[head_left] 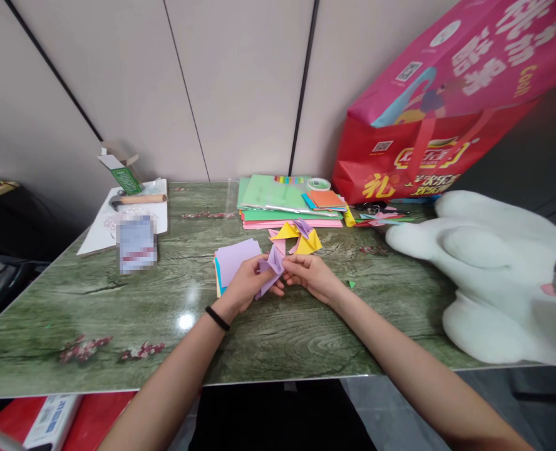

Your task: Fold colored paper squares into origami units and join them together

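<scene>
A folded purple paper (272,266) is held up between both hands over the table. My left hand (250,282) is closed on its left side, thumb on top. On the paper's right edge, my right hand (308,274) pinches with its fingertips. Just behind the paper lies a ring-like piece of folded yellow, pink and purple papers (306,241). Beside my left hand sits a stack of small square sheets, purple on top (235,257), with blue and cream edges showing below.
Large coloured sheets (268,194) with orange squares (325,199) lie at the back. A white plush (489,269) and red bag (391,163) occupy the right. A hammer (141,199), green box (125,178) and white sheet (97,232) are at left.
</scene>
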`<control>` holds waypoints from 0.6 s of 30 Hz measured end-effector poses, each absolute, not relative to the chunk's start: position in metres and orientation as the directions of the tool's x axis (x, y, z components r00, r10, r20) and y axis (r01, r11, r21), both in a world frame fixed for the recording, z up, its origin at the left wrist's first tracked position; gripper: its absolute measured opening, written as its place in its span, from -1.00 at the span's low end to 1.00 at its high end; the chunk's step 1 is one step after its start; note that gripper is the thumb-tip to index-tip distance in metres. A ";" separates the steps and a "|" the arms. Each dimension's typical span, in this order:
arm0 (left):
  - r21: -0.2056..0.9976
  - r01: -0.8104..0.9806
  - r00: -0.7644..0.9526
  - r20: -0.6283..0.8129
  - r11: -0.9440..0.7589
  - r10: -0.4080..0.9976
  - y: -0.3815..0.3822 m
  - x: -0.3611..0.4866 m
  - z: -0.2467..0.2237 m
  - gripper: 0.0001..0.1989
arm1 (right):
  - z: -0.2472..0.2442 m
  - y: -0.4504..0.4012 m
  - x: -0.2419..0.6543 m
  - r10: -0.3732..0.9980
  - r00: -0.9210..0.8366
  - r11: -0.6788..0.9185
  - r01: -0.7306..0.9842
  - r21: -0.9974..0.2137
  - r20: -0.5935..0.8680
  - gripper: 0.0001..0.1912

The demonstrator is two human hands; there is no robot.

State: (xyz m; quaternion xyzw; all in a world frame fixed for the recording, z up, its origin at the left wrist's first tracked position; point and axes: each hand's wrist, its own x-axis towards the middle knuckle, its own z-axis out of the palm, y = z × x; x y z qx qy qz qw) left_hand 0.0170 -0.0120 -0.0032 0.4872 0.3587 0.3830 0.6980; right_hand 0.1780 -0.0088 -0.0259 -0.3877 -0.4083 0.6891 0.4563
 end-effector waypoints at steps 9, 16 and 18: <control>0.968 -0.163 0.365 -0.120 0.190 0.923 -0.011 0.016 -0.003 -0.50 | -0.026 -0.007 0.181 0.910 -0.331 -0.363 -0.346 -0.865 -0.249 -0.73; 0.998 -0.020 0.316 -0.053 0.062 0.947 -0.010 0.017 -0.004 -0.42 | -0.026 -0.007 0.182 0.902 -0.344 -0.382 -0.351 -0.855 -0.261 -0.70; 0.998 0.003 0.302 -0.061 0.063 0.952 -0.010 0.016 -0.003 -0.40 | -0.027 -0.007 0.183 0.901 -0.349 -0.380 -0.349 -0.857 -0.258 -0.70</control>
